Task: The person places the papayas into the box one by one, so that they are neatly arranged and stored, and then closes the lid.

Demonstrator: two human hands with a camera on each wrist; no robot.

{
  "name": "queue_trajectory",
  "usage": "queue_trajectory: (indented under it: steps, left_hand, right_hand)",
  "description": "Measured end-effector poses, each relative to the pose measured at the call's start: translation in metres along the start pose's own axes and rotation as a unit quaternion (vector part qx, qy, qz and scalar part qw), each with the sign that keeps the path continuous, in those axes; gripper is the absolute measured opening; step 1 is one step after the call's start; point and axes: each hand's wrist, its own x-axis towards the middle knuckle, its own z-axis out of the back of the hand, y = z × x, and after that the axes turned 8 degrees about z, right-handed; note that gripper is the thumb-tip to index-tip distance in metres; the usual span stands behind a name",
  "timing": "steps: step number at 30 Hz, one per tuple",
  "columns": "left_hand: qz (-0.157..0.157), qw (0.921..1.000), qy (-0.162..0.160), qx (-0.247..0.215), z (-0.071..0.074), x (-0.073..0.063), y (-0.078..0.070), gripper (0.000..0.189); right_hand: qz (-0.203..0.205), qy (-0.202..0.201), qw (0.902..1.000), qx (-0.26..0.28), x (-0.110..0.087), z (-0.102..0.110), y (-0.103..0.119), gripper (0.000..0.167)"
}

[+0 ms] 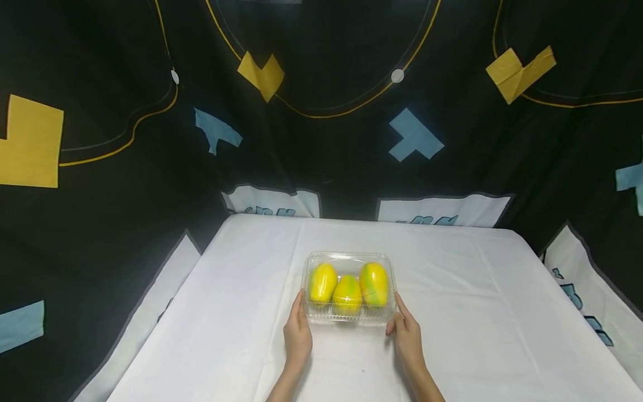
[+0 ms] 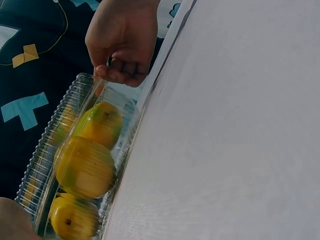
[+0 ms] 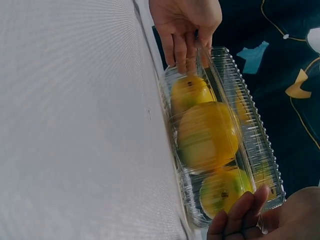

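A clear plastic container with a ribbed rim sits on the white-covered table, holding three yellow-green mangoes. My left hand grips its left end; in the right wrist view that hand's fingers reach down the end wall, thumb near the rim. At the right end, my right hand pinches the edge. From the left wrist view, the other fingers of the right hand are curled beside the container. The mangoes lie in a row behind the see-through wall.
The white tablecloth spreads around the container, lightly creased. Behind and beside the table hangs a dark curtain with yellow and blue patches and looping lines. White printed cloth strips run along its lower part.
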Motion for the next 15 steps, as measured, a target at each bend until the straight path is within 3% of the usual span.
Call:
queue_trajectory:
  steps: [7,11,15]
  left_hand:
    - [0.086,0.9944,0.012,-0.061,0.007,0.000,-0.002,0.042]
    - [0.146,0.9834,0.011,-0.107,0.017,0.004,-0.005,0.043]
    - [0.180,0.9706,0.010,-0.159,0.036,0.015,-0.009,0.044]
  right_hand:
    - [-0.026,-0.002,0.9996,-0.007,0.001,0.003,-0.005,0.044]
    - [-0.006,-0.026,0.9968,-0.076,-0.003,0.006,-0.003,0.039]
    - [0.040,-0.063,0.9853,-0.154,-0.004,0.013,0.004,0.035]
